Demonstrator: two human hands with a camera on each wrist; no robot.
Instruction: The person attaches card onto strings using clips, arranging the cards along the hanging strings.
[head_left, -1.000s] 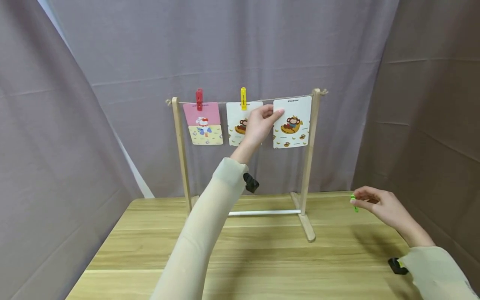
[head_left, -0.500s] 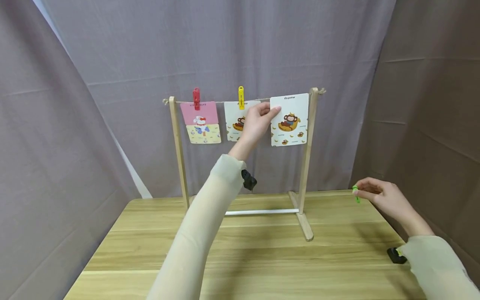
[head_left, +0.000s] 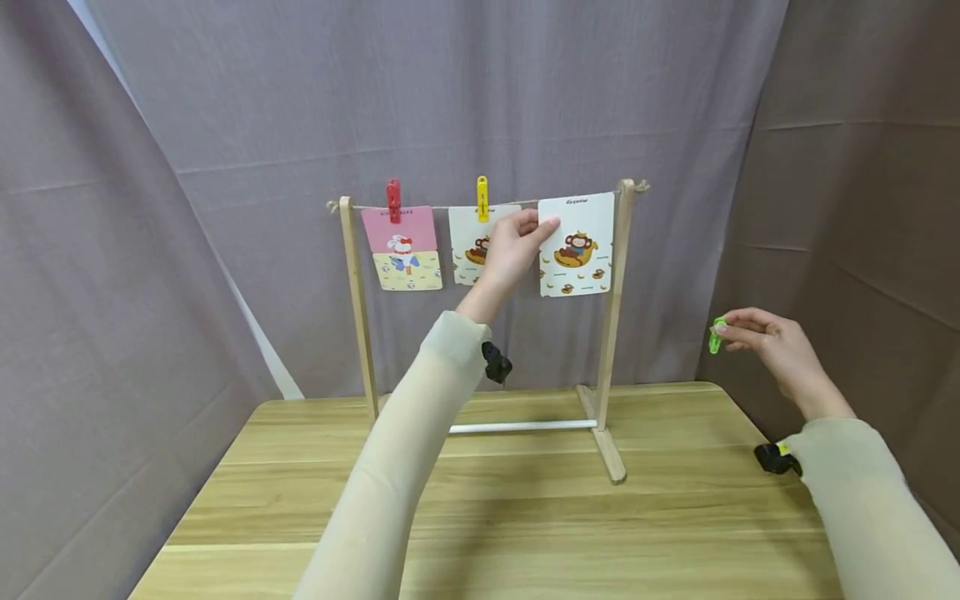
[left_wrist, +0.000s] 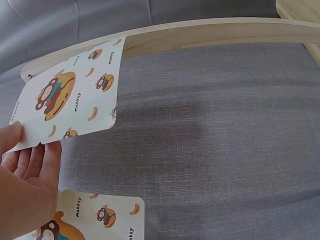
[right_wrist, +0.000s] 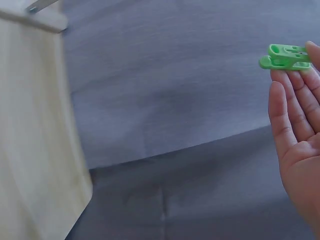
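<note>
My left hand (head_left: 512, 252) pinches the left edge of a white monkey card (head_left: 576, 250) between thumb and fingers, with the card's top edge up at the cord (head_left: 530, 201) beside the right post. In the left wrist view the thumb lies on the printed face of the card (left_wrist: 85, 90), the fingers behind it. My right hand (head_left: 783, 354) is raised over the table's right side and pinches a green clothespin (right_wrist: 286, 57) between thumb and fingertips. A second monkey card (head_left: 463, 250), partly hidden by my left hand, hangs from a yellow clothespin (head_left: 483, 198).
A pink and yellow rabbit card (head_left: 408, 262) hangs from a red clothespin (head_left: 393, 200) at the left. The wooden stand (head_left: 613, 333) has two posts, feet and a white lower bar (head_left: 525, 427) on the wooden table (head_left: 300, 483). Grey curtains (head_left: 225, 108) surround it.
My right hand has risen from low over the table with the green clothespin, which has turned a little. The left hand keeps its hold on the monkey card at the cord; the view shifts slightly.
</note>
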